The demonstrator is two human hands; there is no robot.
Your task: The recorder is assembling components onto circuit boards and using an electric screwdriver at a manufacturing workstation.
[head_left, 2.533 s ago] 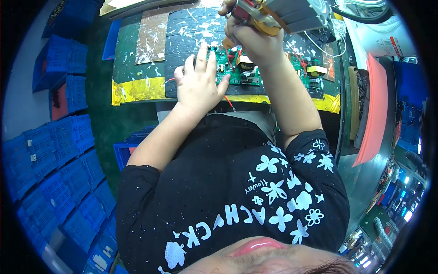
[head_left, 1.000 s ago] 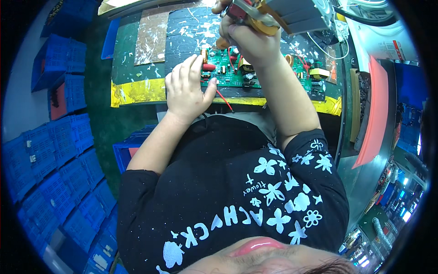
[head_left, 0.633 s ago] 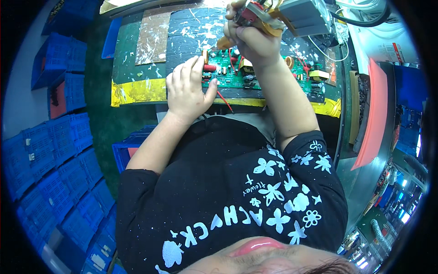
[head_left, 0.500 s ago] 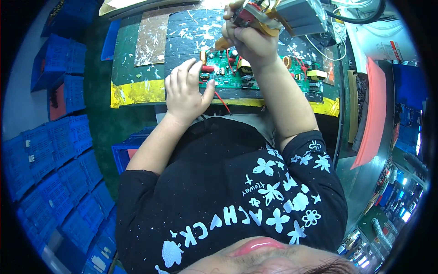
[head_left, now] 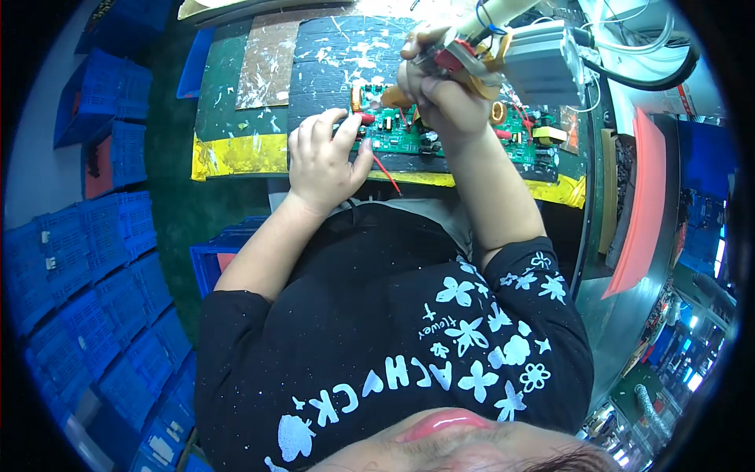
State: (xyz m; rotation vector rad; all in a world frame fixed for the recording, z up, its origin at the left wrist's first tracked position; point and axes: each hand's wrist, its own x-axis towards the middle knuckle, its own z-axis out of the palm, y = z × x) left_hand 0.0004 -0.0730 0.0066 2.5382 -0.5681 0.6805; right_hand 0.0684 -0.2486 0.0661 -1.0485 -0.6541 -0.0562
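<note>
Scuffed desk (head_left: 220, 86) carried a board (head_left: 397, 145), parts (head_left: 549, 135) seemingly largely fitted; a red wire (head_left: 388, 175) trailed loose. Right grip (head_left: 450, 101) clasped a tool (head_left: 460, 57), left grip (head_left: 324, 159) lay released; remaining work was indeterminable.

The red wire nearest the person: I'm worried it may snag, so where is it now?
In the head view, the red wire crosses the yellow-taped near edge of the bench, just right of the left hand.
</note>
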